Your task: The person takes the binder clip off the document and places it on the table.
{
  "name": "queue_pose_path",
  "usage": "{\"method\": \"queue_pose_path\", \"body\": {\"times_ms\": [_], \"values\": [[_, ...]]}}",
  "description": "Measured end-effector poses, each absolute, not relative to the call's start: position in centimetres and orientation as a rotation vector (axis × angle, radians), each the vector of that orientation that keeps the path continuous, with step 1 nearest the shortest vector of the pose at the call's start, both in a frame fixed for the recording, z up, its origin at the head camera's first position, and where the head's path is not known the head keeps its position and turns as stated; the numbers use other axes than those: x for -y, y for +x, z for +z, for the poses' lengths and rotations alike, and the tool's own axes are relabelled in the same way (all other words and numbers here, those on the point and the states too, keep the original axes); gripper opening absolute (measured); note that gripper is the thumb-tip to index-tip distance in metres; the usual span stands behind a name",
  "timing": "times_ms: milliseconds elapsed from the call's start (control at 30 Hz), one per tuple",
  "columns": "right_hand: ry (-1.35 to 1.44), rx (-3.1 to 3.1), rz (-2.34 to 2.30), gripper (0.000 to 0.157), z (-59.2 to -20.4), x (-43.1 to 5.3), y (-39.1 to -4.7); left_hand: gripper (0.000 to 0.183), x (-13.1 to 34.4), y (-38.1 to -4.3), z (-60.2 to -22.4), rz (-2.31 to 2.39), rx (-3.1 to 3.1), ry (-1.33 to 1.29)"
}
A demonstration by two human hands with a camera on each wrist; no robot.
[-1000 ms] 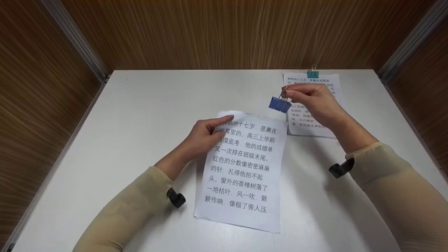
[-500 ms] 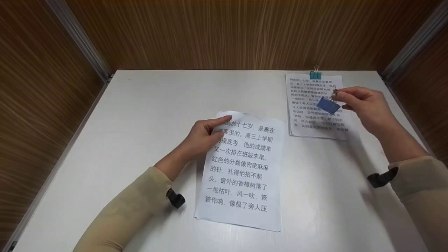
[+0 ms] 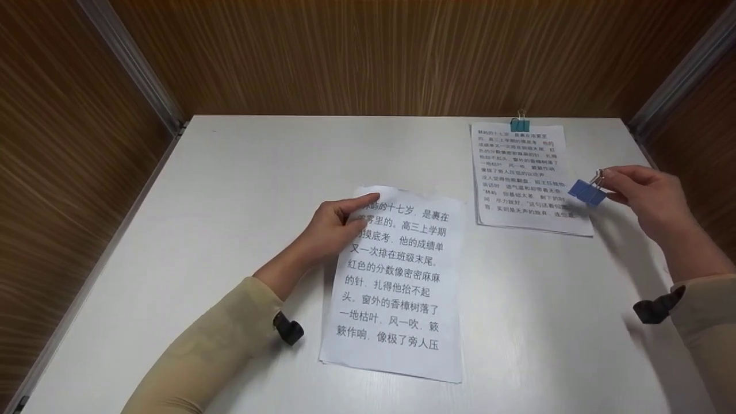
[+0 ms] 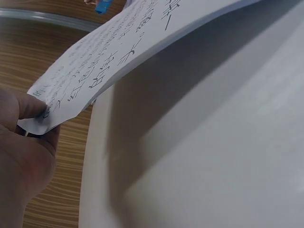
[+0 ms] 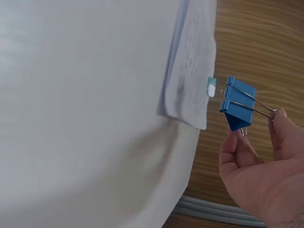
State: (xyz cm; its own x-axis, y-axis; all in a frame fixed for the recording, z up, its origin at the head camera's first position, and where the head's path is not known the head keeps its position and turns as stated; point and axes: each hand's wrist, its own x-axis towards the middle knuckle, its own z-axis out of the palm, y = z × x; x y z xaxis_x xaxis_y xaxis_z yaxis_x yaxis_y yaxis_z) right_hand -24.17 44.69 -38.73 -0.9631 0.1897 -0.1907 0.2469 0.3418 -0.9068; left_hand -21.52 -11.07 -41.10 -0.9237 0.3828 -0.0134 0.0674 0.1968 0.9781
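Note:
A stack of printed paper sheets [image 3: 397, 287] lies near the middle of the table, its far end raised off the surface. My left hand [image 3: 336, 227] pinches the stack's upper left edge, thumb on top and fingers underneath, as the left wrist view shows. Off to the right, my right hand [image 3: 655, 201] holds a blue binder clip [image 3: 587, 192] in the air by its wire handles. In the right wrist view the clip [image 5: 239, 103] grips no paper. It hangs near the right edge of a second stack of sheets [image 3: 520, 178], which a teal binder clip [image 3: 520, 125] fastens at the top.
The white table [image 3: 230, 172] is enclosed by wood-grain panels [image 3: 368, 57] at the back and sides. Metal strips [image 3: 135, 69] run along the corners. A black strap [image 3: 658, 307] with a dark block sits on each sleeved wrist.
My right hand has carried the blue binder clip rightward and a little nearer, away from the middle stack and across the second one. My left hand has stayed on its stack.

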Motion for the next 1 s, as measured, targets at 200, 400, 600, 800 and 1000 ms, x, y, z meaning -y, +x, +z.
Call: {"method": "queue_pose_path", "body": {"times_ms": [200,400,600,800,1000], "values": [[0.497,-2.591,-1.685,0.050,-40.5,-45.8,-24.2,0.053,11.3,-21.5,-41.3,1.788,-2.229,0.428],[0.573,-2.618,-1.566,0.059,-41.6,-46.9,-24.2,0.054,11.5,-21.5,-41.4,1.785,-2.219,0.439],[0.611,-2.648,-1.447,0.066,-42.2,-47.7,-24.0,0.054,11.7,-21.4,-41.5,1.794,-2.214,0.474],[0.624,-2.649,-1.392,0.067,-42.5,-48.1,-24.0,0.054,11.8,-21.4,-41.6,1.790,-2.208,0.465],[0.640,-2.667,-1.362,0.073,-42.3,-48.4,-23.9,0.054,11.8,-21.3,-41.5,1.791,-2.210,0.455]]}}
